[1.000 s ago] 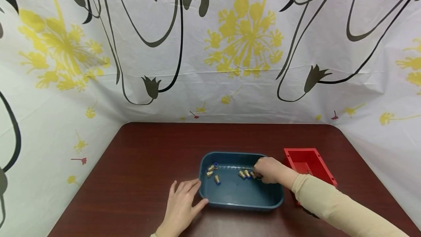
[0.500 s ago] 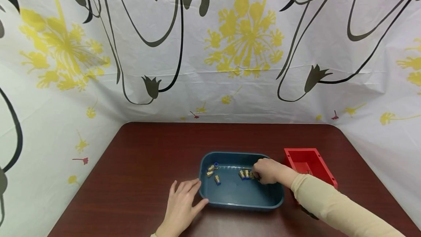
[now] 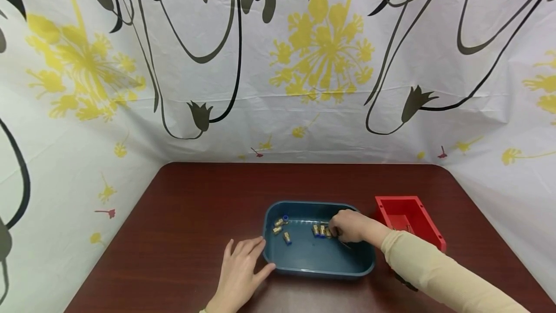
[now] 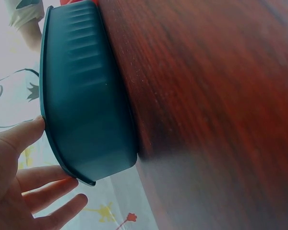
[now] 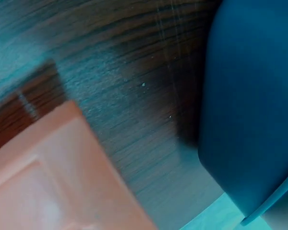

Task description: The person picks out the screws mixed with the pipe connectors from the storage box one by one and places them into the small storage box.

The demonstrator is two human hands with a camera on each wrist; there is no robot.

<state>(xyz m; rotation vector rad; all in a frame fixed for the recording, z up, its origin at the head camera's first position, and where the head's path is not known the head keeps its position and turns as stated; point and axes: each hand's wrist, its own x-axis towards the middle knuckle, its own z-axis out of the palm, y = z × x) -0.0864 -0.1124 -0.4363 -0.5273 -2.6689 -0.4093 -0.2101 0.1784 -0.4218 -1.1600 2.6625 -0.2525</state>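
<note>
Right hand: reaches down inside the right part of a blue tray; fingers bent, fingertips hidden, so whether they pinch anything cannot be told. Row of small brass-and-blue fittings: on the tray floor, right of its middle, three discernible beside the fingers; the row's right end is masked by the hand. Thin dark line below that hand: unidentified. Second, looser group of similar fittings: by the tray's left wall, well apart from the row. Left hand: fingers extended and spread, touching the tray's left end; wrist cut off at the lower edge. Red bin: just right of the tray, near corner covered by the pale sleeve; contents hard to make out. Dark item under the sleeve: mostly concealed, unidentifiable. Right wrist view: blurred, tray wall and bin only partly included. Brown table: beneath all; flower-patterned cloth behind.
</note>
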